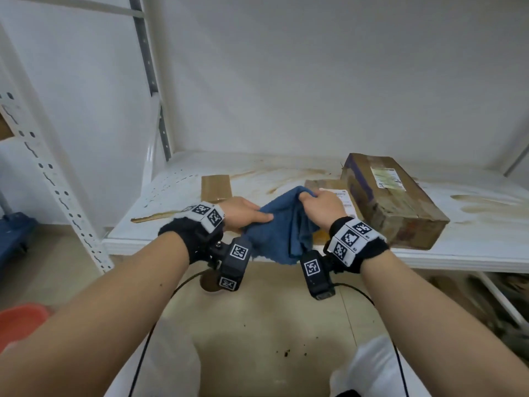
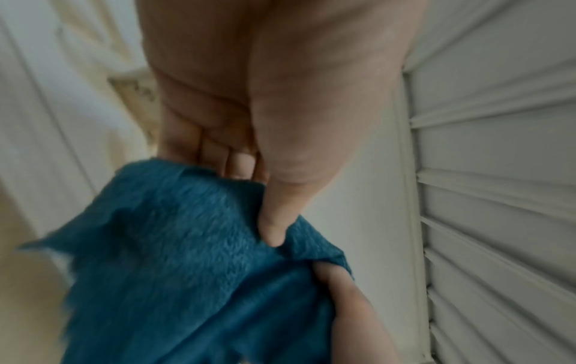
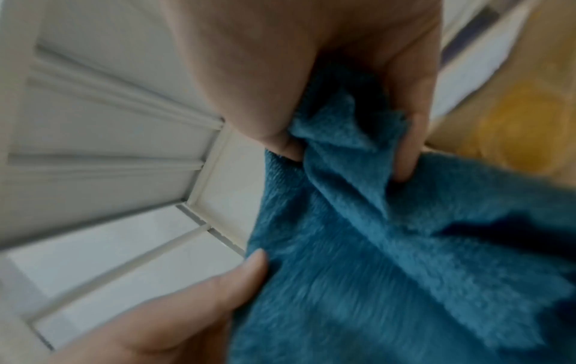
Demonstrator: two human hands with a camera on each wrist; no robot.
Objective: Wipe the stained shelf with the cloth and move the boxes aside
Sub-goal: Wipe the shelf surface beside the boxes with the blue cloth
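A blue cloth (image 1: 282,224) hangs between my two hands just above the front edge of the white shelf (image 1: 177,224). My left hand (image 1: 246,214) pinches its left side, thumb on top of the cloth (image 2: 193,236). My right hand (image 1: 320,206) grips a bunched upper corner of the cloth (image 3: 358,221) in its fingers. Brown stains (image 1: 257,173) streak the shelf behind the hands. A large cardboard box (image 1: 392,199) lies to the right, with a smaller labelled box (image 1: 329,186) half hidden behind my right hand.
A flat piece of cardboard (image 1: 215,187) lies on the shelf behind my left hand, and a thin strip (image 1: 151,216) lies near the front left. A perforated white upright (image 1: 48,179) stands at the left. Below are a red tub (image 1: 20,319) and a blue item (image 1: 14,233).
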